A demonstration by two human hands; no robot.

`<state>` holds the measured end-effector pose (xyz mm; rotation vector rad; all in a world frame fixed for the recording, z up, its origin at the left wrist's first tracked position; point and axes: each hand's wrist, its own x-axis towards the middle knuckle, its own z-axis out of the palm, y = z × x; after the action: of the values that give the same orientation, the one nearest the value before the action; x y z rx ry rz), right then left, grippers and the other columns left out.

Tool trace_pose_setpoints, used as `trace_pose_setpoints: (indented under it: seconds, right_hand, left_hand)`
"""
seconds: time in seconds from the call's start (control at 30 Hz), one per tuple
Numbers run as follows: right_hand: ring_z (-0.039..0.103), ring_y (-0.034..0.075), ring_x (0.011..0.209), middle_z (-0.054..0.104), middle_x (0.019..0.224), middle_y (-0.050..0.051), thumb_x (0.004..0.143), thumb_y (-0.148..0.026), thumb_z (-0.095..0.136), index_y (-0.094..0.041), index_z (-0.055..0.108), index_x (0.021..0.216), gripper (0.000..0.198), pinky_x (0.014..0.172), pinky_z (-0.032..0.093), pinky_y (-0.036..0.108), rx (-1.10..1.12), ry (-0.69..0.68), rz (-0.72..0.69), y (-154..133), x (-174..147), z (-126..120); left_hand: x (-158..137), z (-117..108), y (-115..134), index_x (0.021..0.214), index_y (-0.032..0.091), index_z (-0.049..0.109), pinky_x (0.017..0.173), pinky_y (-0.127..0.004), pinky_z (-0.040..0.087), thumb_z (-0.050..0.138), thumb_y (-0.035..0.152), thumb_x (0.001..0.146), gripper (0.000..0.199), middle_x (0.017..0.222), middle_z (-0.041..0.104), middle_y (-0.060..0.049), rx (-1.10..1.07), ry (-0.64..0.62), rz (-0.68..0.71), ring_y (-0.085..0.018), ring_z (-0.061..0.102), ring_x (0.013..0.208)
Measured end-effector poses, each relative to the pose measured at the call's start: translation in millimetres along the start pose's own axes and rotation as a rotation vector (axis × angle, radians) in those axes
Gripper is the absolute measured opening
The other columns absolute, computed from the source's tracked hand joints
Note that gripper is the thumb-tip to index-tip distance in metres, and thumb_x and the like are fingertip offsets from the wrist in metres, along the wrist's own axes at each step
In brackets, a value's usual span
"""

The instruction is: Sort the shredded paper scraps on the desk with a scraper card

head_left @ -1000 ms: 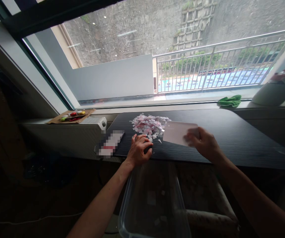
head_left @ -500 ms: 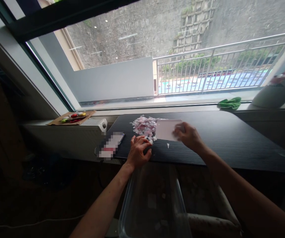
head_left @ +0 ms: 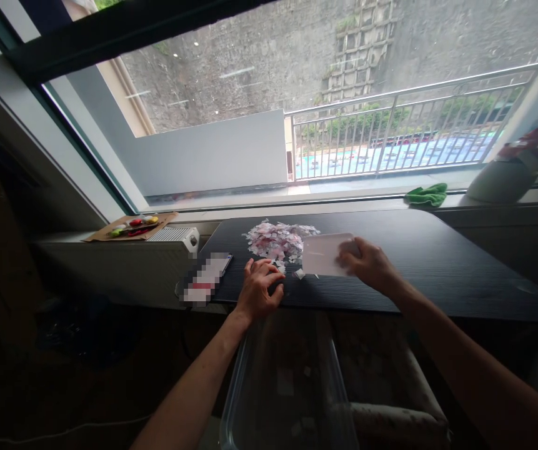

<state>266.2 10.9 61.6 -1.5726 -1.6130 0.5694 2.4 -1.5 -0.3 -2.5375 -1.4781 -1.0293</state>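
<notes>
A heap of torn paper scraps (head_left: pixel 275 240), white and pinkish, lies on the dark tabletop (head_left: pixel 390 250). My right hand (head_left: pixel 369 265), slightly blurred, grips the right end of a flat, pale rectangular card (head_left: pixel 325 253); its exact kind is unclear. The card's left edge is at the right side of the heap. Just in front of the heap, my left hand (head_left: pixel 262 287) rests at the table's near edge, fingers bent and thumb apart, holding nothing that I can see. Beneath it stands a clear plastic bin (head_left: pixel 231 400) with a few paper pieces inside.
A phone (head_left: pixel 207 278), partly pixelated, lies at the table's left end. Left of that is a radiator (head_left: pixel 175 240) with a cardboard sheet and small colourful items on top. A green cloth (head_left: pixel 427 195) and a pale vase (head_left: pixel 500 178) stand along the windowsill.
The card in my right hand has shifted slightly right and nearer to me. A scrap now lies by its lower left corner. My left hand has hardly moved.
</notes>
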Motion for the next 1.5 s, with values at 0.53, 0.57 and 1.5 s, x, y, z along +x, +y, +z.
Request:
trace_pose_setpoints:
  seconds: [0.53,0.57,1.5]
  right_hand:
    - [0.058,0.016,0.058,0.064,0.068,0.003,0.075,-0.025,0.059,-0.019,0.061,0.078,0.007,0.050,0.043,0.025,-0.089,-0.003,0.055,12,-8,-34]
    - [0.058,0.016,0.058,0.064,0.068,0.003,0.074,-0.024,0.060,-0.019,0.061,0.077,0.006,0.049,0.043,0.024,-0.073,0.001,0.075,14,-7,-39]
    - [0.064,0.016,0.063,0.072,0.070,0.002,0.055,-0.033,0.079,-0.016,0.070,0.075,0.027,0.055,0.048,0.025,0.393,-0.385,0.303,69,-1,-57]
  left_hand:
    - [0,-1,1,0.090,0.024,0.069,0.113,-0.056,0.019,0.057,0.023,0.077,0.018,0.096,0.067,-0.004,0.021,-0.013,0.021,-0.026,0.051,0.117]
    - [0,-2,2,0.089,0.024,0.069,0.113,-0.056,0.020,0.057,0.023,0.077,0.017,0.096,0.067,-0.004,0.022,-0.013,0.024,-0.026,0.052,0.117]
    - [0,-2,-1,0.089,0.023,0.070,0.111,-0.058,0.021,0.056,0.025,0.078,0.017,0.095,0.068,-0.005,0.028,-0.008,0.054,-0.028,0.053,0.115]
